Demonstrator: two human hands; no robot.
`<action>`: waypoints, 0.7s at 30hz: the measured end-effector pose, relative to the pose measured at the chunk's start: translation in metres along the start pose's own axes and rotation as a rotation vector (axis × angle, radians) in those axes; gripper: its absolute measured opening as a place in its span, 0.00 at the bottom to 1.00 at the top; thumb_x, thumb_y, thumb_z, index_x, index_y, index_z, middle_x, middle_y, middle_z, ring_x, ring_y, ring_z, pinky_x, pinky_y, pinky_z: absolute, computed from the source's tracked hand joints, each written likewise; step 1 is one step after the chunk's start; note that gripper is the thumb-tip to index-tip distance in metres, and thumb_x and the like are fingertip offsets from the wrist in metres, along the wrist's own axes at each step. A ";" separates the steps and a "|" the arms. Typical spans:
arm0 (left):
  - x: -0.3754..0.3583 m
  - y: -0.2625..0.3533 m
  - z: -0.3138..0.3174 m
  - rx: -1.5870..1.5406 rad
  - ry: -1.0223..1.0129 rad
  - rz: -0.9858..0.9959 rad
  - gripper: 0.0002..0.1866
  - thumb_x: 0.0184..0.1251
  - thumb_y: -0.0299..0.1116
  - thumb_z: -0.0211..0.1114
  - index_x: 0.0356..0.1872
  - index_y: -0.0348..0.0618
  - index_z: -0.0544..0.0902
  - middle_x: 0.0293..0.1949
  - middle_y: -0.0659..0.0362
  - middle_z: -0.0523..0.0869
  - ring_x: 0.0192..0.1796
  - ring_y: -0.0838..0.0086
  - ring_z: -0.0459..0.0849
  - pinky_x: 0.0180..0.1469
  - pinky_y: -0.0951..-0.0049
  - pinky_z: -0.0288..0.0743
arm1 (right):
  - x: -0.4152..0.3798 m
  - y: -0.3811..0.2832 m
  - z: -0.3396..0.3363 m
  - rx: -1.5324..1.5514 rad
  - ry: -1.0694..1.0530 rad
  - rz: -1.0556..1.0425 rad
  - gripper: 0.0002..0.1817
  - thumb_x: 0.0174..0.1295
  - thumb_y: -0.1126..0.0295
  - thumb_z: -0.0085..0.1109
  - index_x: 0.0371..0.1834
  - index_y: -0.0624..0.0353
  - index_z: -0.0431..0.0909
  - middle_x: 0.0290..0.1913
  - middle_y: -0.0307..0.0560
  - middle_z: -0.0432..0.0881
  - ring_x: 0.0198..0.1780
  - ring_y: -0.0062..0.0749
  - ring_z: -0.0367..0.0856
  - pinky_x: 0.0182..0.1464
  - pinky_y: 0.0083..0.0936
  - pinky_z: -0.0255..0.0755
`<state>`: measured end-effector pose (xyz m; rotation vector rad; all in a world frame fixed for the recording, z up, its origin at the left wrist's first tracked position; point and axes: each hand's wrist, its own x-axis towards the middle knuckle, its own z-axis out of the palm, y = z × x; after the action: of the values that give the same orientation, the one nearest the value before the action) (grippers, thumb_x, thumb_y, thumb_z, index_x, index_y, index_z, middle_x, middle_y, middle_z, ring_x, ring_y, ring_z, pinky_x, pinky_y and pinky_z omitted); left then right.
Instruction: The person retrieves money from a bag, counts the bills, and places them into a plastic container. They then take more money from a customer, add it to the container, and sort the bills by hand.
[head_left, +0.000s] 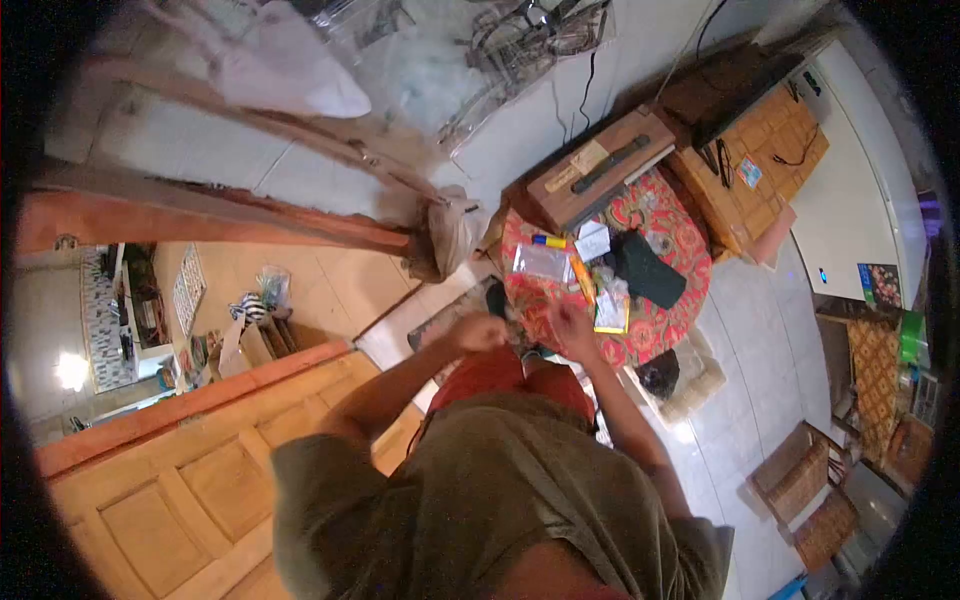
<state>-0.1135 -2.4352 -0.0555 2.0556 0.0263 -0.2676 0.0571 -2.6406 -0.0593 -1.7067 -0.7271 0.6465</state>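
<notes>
My left hand (478, 332) is held in front of my body, above the floor by the round table, its fingers curled closed; whatever they hold, if anything, is hidden. Beside it, my right hand (572, 332) hovers over the near edge of the table, with its fingers bent and too blurred to read. A gap separates the two hands. Close to the right hand on the red floral tablecloth (640, 345) lie a yellow-edged packet (611, 314), an orange-yellow item (583, 279), a clear plastic pouch (542, 262) and a dark cloth-like item (650, 270).
A brown wooden box (600, 168) stands at the table's back. To its right is a wooden cabinet (755, 170), near a white fridge (850, 180). A panelled wooden door (210, 475) is at left, and a chair (808, 495) at right. A plastic bag (452, 235) hangs by the doorway.
</notes>
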 end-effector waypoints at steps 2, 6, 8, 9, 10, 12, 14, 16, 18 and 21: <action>-0.019 0.038 -0.052 0.376 0.336 -0.003 0.04 0.57 0.28 0.59 0.33 0.42 0.79 0.31 0.52 0.81 0.36 0.58 0.81 0.39 0.61 0.74 | 0.056 -0.036 0.016 0.012 0.062 -0.050 0.14 0.61 0.63 0.57 0.39 0.65 0.78 0.35 0.52 0.80 0.37 0.41 0.80 0.41 0.30 0.72; -0.013 0.122 -0.149 0.594 0.787 -0.111 0.04 0.56 0.24 0.55 0.31 0.42 0.77 0.32 0.51 0.81 0.40 0.56 0.80 0.43 0.61 0.73 | 0.134 -0.144 0.049 0.063 0.061 -0.224 0.23 0.56 0.57 0.62 0.51 0.61 0.75 0.41 0.54 0.80 0.43 0.45 0.81 0.43 0.33 0.73; -0.007 0.083 -0.157 0.737 0.768 -0.014 0.04 0.55 0.26 0.56 0.30 0.42 0.78 0.33 0.50 0.81 0.45 0.57 0.79 0.49 0.61 0.71 | 0.141 -0.182 0.062 -0.114 0.032 -0.237 0.26 0.56 0.54 0.61 0.54 0.60 0.72 0.43 0.55 0.79 0.43 0.47 0.81 0.44 0.35 0.74; -0.005 0.071 -0.160 0.746 0.774 -0.010 0.04 0.55 0.26 0.56 0.30 0.42 0.78 0.33 0.50 0.81 0.45 0.57 0.79 0.49 0.61 0.71 | 0.145 -0.194 0.068 -0.289 0.000 -0.245 0.30 0.56 0.51 0.61 0.56 0.58 0.70 0.44 0.56 0.79 0.44 0.49 0.81 0.44 0.38 0.74; -0.001 0.060 -0.161 1.002 0.571 -0.212 0.05 0.54 0.27 0.56 0.31 0.42 0.78 0.33 0.51 0.81 0.46 0.58 0.78 0.50 0.61 0.70 | 0.152 -0.189 0.079 -0.395 -0.020 -0.223 0.29 0.56 0.49 0.58 0.55 0.57 0.70 0.42 0.57 0.80 0.43 0.52 0.81 0.43 0.43 0.74; -0.013 0.034 -0.158 1.357 0.384 -0.306 0.09 0.53 0.31 0.58 0.36 0.45 0.79 0.35 0.55 0.82 0.46 0.62 0.79 0.51 0.62 0.70 | 0.161 -0.180 0.086 -0.392 -0.014 -0.201 0.27 0.56 0.50 0.58 0.52 0.57 0.71 0.39 0.57 0.80 0.41 0.52 0.81 0.41 0.44 0.74; -0.027 0.038 -0.162 1.273 0.408 -0.288 0.08 0.54 0.31 0.57 0.35 0.45 0.79 0.34 0.55 0.82 0.44 0.63 0.79 0.48 0.64 0.71 | 0.167 -0.169 0.083 -0.404 0.080 -0.186 0.19 0.56 0.58 0.60 0.46 0.56 0.72 0.28 0.57 0.80 0.33 0.51 0.81 0.36 0.42 0.74; -0.041 0.046 -0.167 0.444 0.595 -0.257 0.03 0.58 0.31 0.58 0.30 0.45 0.79 0.29 0.57 0.80 0.38 0.73 0.79 0.37 0.75 0.71 | 0.174 -0.144 0.076 -0.224 0.119 -0.140 0.19 0.55 0.60 0.61 0.47 0.56 0.72 0.26 0.56 0.79 0.30 0.48 0.80 0.34 0.39 0.74; -0.052 0.059 -0.166 0.165 0.676 -0.304 0.04 0.59 0.31 0.59 0.29 0.44 0.78 0.28 0.59 0.78 0.36 0.76 0.76 0.34 0.76 0.69 | 0.172 -0.130 0.068 -0.099 0.220 -0.141 0.23 0.55 0.63 0.64 0.52 0.58 0.71 0.26 0.52 0.77 0.27 0.37 0.77 0.32 0.29 0.72; -0.060 0.058 -0.169 -0.328 0.762 -0.221 0.07 0.59 0.32 0.61 0.29 0.41 0.75 0.25 0.65 0.73 0.33 0.83 0.70 0.32 0.79 0.65 | 0.162 -0.128 0.064 0.100 0.252 -0.162 0.25 0.54 0.61 0.66 0.52 0.62 0.72 0.32 0.51 0.77 0.32 0.35 0.76 0.36 0.28 0.72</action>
<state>-0.1342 -2.3102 0.0840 1.7157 0.7173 0.3771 0.0991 -2.4542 0.0413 -1.5833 -0.6352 0.3422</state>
